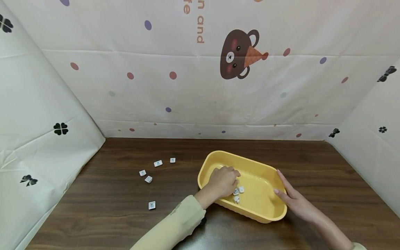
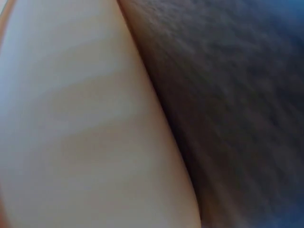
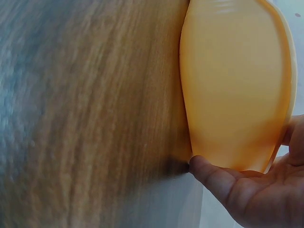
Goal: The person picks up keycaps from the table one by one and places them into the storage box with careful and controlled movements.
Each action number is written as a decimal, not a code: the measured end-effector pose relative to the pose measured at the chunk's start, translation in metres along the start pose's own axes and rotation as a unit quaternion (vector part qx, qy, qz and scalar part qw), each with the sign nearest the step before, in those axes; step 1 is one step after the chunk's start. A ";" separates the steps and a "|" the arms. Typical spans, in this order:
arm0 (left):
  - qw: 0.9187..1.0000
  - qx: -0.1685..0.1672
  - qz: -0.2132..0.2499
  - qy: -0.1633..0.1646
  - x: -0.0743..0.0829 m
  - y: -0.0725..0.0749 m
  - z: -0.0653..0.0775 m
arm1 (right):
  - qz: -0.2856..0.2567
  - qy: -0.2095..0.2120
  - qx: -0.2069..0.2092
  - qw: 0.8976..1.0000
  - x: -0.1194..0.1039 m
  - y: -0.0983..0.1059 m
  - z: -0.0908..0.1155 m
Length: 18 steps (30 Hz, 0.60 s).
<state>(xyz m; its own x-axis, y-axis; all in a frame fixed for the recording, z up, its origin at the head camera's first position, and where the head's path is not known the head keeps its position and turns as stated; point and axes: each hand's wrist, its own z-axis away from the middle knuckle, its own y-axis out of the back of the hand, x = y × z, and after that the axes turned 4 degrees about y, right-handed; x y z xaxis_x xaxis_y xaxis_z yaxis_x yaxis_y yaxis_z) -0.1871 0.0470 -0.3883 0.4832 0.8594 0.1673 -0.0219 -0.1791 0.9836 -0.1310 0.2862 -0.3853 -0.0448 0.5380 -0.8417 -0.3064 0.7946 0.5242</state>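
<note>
A yellow plastic bin (image 1: 259, 205) sits at a slant on the brown wooden table. My left hand (image 1: 223, 180) reaches over its left end, with the fingers bent down inside. Whether those fingertips hold anything is hidden. Several small white tiles (image 1: 241, 189) with printed faces lie in the bin just beside this hand. At the bin's right end, my right hand (image 1: 295, 201) grips the rim and outer wall, thumb over the edge. The right wrist view shows the bin's side wall (image 3: 232, 90) and the right hand (image 3: 256, 190) at its end. Only a pale, blurred surface fills the left wrist view.
Left of the bin, several white tiles lie scattered on the table (image 1: 109, 194), among them one nearer tile (image 1: 151, 205) and one farther tile (image 1: 172, 160). A patterned white cloth (image 1: 193, 93) rises behind the table and along both sides.
</note>
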 end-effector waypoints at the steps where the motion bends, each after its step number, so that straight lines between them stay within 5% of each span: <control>1: 1.000 0.001 -0.006 -0.006 0.000 0.001 0.001 | -0.001 0.001 0.000 1.000 0.000 0.000 0.000; 18: 0.995 -0.011 -0.041 -0.089 -0.008 0.013 0.019 | 0.000 0.005 0.001 1.000 0.000 0.000 0.001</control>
<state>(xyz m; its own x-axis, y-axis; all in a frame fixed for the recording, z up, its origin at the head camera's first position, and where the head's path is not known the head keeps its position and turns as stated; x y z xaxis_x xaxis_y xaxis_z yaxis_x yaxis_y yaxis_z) -0.1752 0.0285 -0.3784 0.6314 0.7719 0.0742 0.0048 -0.0997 0.9950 -0.1304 0.2861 -0.3852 -0.0548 0.5345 -0.8434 -0.3045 0.7955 0.5239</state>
